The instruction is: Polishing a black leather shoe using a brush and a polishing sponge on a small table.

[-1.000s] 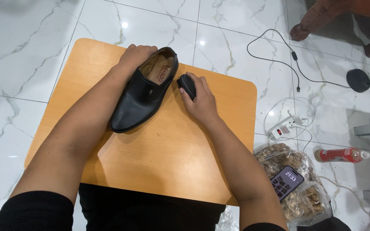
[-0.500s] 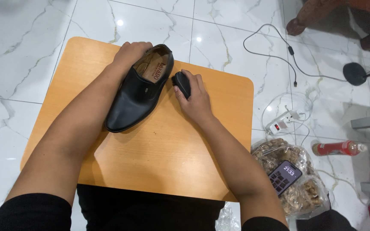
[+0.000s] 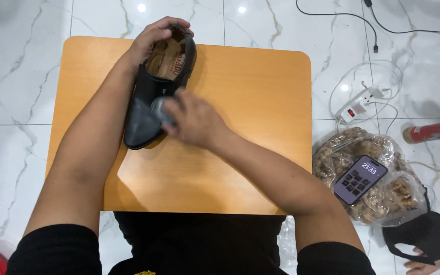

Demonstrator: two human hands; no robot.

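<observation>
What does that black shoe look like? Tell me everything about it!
The black shoe is a shiny slip-on that looks like leather, with a tan insole showing inside. It lies on the orange wooden table, toe toward the person. The left hand holds its heel end. The right hand presses a small dark thing against its upper.

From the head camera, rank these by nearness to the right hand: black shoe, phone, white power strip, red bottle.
From the right hand:
1. Black shoe, touching, on the table.
2. Power strip and phone, floor right; too close to call.
3. Red bottle, far right.
</observation>
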